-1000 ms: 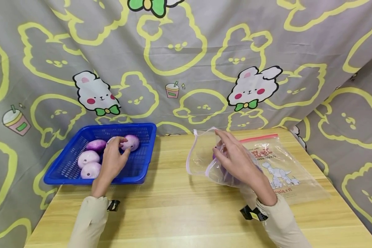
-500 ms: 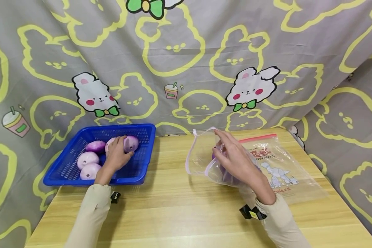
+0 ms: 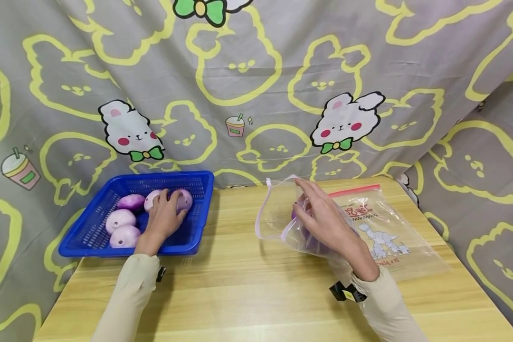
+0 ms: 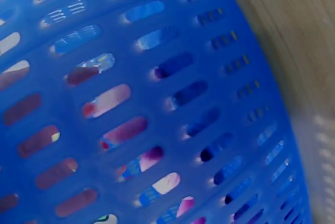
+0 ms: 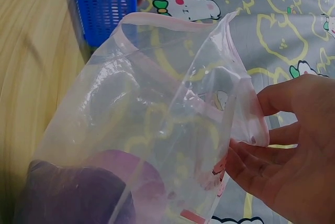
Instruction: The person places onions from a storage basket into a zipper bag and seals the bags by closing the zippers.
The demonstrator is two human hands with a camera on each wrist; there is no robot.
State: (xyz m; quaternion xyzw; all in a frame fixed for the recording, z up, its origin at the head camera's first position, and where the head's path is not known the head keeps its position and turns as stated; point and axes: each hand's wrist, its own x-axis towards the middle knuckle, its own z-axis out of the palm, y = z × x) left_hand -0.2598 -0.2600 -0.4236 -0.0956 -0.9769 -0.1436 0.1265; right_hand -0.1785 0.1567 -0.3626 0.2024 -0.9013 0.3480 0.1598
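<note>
left hand (image 3: 164,219), grip unclear, touches the basket's (image 3: 179,249) rightmost onion (image 3: 186,200); right of the basket, right hand (image 3: 328,222) pinches a bag (image 5: 115,98).

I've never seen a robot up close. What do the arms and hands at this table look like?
They are a person's: the left hand and right hand are bare. The left sleeve and right sleeve are long, plain beige, and look slightly gathered at the cuffs. A small black device sits by the right wrist, with a yellow patch.
</note>
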